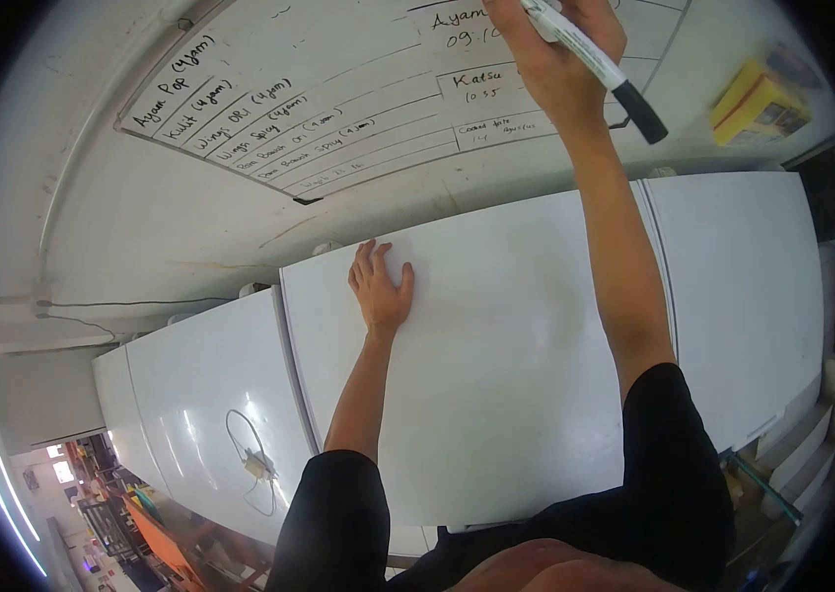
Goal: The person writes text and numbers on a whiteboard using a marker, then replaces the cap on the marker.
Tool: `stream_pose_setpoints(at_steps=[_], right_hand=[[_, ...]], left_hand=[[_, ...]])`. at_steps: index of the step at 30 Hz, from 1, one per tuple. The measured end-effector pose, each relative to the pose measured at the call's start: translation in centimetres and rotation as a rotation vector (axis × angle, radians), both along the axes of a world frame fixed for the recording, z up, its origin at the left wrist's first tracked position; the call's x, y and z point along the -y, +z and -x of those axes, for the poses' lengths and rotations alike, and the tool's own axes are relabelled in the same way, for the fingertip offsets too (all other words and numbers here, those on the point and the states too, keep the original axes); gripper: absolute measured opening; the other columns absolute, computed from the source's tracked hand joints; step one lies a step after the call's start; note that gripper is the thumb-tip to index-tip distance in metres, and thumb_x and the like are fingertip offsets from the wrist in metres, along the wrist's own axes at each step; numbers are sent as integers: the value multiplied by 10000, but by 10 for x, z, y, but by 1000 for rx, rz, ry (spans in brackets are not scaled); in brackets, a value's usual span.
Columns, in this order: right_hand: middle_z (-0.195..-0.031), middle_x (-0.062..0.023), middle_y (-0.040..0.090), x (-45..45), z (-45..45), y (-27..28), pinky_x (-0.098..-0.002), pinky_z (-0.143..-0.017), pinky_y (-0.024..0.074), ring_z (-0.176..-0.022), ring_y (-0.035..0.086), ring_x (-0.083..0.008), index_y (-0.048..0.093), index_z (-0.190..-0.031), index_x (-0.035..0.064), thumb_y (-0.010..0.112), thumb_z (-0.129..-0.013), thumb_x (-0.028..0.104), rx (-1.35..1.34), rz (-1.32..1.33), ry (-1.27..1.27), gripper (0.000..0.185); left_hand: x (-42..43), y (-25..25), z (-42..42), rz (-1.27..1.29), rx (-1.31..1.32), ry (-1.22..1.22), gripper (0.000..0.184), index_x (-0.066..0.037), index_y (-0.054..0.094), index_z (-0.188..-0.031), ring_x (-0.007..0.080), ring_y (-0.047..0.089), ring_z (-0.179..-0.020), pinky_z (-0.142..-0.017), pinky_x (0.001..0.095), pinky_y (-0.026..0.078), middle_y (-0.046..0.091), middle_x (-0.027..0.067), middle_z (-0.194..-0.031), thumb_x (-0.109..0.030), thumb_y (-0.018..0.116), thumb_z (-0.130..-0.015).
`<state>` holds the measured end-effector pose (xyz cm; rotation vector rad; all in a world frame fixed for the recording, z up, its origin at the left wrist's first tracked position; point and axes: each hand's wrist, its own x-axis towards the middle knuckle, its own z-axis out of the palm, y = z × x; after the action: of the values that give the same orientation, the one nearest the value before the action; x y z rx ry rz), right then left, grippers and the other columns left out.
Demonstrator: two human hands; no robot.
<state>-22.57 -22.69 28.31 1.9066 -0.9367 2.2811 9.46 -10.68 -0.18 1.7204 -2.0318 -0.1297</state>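
My right hand [570, 74] is raised to the whiteboard [378, 59] on the wall, its fingers closed around a whiteboard marker [595, 64]. The marker has a white barrel with green print and a black end that points down to the right. Its writing tip is cut off by the top edge of the view. Handwritten lists and times in dark ink fill the ruled rows of the board. My left hand [379, 286] rests with fingers spread on the white lid of a chest freezer [476, 365], close to its back edge, and holds nothing.
More white chest freezers stand on either side, a left one [210, 395] and a right one [743, 296]. A cable with a small adapter [257, 466] lies on the left lid. A yellow box-shaped item [758, 104] is on the wall at right.
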Motion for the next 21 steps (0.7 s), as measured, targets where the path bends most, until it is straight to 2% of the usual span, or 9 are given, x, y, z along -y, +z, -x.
stream_pose_setpoints(at_steps=[2,5,8,11,17,20,21], right_hand=[[-990,-115,744,7,6,3,-240,-632,571,-755,703,-119,684,-1036,26,777,-957,97,-75,97,14,141],[-996,-142,752,6,-4,5,-283,-694,588,-823,730,-167,702,-1009,23,795,-935,107,-31,43,41,145],[-1029,-180,754,14,-2,5,-345,-786,599,-901,747,-237,700,-1020,26,816,-912,138,-171,203,-162,194],[-1057,-203,752,10,-8,2,-384,-851,593,-942,745,-284,700,-1016,30,829,-899,168,-112,109,-173,223],[-1112,-197,746,23,-12,-4,-383,-837,598,-942,744,-292,701,-1009,40,826,-904,168,-87,176,-146,208],[-1097,-196,746,19,-17,-3,-377,-818,601,-934,744,-283,700,-1010,38,819,-908,147,-39,111,-165,191],[-1088,-194,747,20,-16,-2,-372,-810,602,-931,745,-277,700,-1005,38,817,-908,137,-84,174,-210,182]], left_hand=[[0,-2,0,-2,-2,-5,510,-110,579,-1381,350,395,-1490,-1223,536,265,494,153,-1527,-295,711,-924],[1,0,1,-7,-4,-1,509,-110,579,-1381,351,392,-1490,-1223,538,264,489,153,-1532,-293,712,-926],[-1,3,2,-18,-12,-3,508,-110,580,-1382,352,393,-1487,-1222,540,263,487,153,-1534,-290,714,-925],[-1,3,2,-18,-15,0,509,-112,579,-1382,353,395,-1485,-1221,540,263,488,153,-1533,-287,716,-924],[0,-1,0,-1,-6,-1,512,-121,575,-1383,353,393,-1486,-1219,537,265,485,152,-1535,-287,719,-921],[0,-2,-1,-10,-1,1,513,-122,574,-1384,354,393,-1487,-1218,537,267,482,151,-1537,-286,720,-920],[1,-2,-1,-8,0,-1,513,-123,574,-1383,354,393,-1488,-1218,538,267,481,151,-1538,-285,720,-920]])
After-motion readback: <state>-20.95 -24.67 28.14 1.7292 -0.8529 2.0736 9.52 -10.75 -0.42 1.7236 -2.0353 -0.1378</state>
